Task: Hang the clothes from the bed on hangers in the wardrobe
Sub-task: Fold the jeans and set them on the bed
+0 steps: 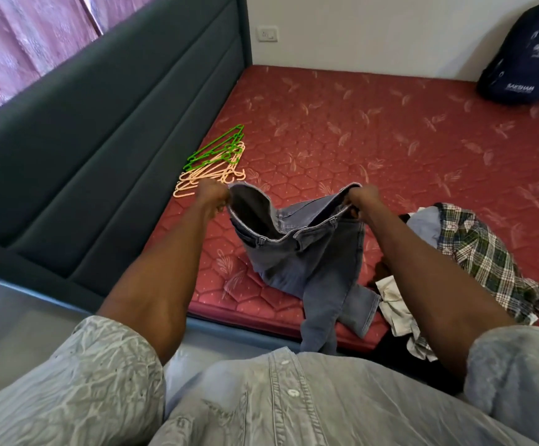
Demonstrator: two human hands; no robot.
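Note:
I hold a pair of grey-blue jeans (306, 252) up by the waistband over the red mattress (390, 140). My left hand (215, 196) grips the waistband's left end and my right hand (359, 197) grips its right end. The legs hang down and trail over the bed's near edge. A pile of green and peach plastic hangers (213, 162) lies on the mattress by the headboard, just beyond my left hand. More clothes lie under my right arm: a green plaid shirt (487, 255), a light blue garment (424, 223) and a pale crumpled one (397, 304).
A dark grey padded headboard (100, 140) runs along the left. A navy backpack (525, 49) leans on the white wall at the far right corner of the bed. A wall socket (267, 34) sits above the mattress. The wardrobe is out of view.

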